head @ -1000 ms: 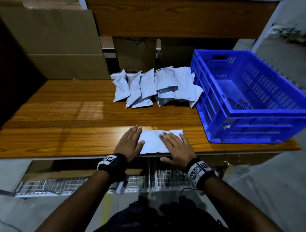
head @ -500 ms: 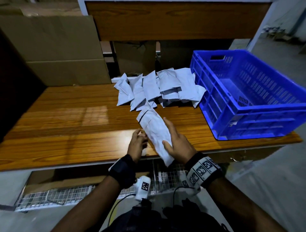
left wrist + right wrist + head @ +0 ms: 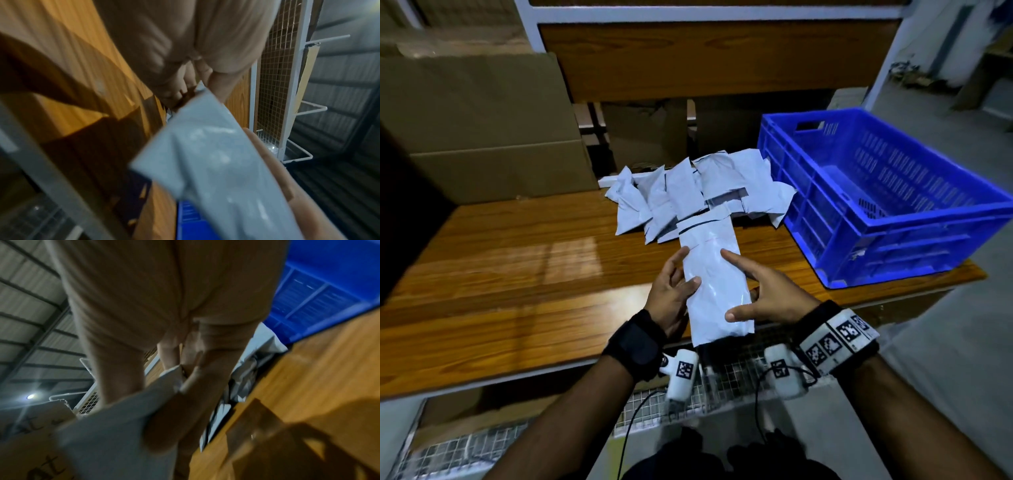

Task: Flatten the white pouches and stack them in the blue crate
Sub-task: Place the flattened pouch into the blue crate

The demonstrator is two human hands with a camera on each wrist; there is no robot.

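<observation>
A flattened white pouch (image 3: 709, 240) (image 3: 216, 162) (image 3: 115, 426) is held lengthwise just above the front edge of the wooden table (image 3: 517, 274). My left hand (image 3: 690, 267) grips its left edge, thumb on top and fingers underneath. My right hand (image 3: 736, 287) holds the right edge, with thumb and index finger on the upper face. A loose pile of several white pouches (image 3: 698, 192) lies at the back of the table. The blue crate (image 3: 893, 253) (image 3: 318, 296) stands on the table's right end, and the part of its floor that I see is bare.
Large cardboard boxes (image 3: 482, 137) stand at the back left of the table. A wooden shelf board (image 3: 705, 58) runs across above the pile. A wire mesh rack (image 3: 551, 438) sits under the table's front edge.
A second ago both palms pressed the pouch flat on the table. Both hands have since lifted it and turned it lengthwise, and now hold it above the front edge.
</observation>
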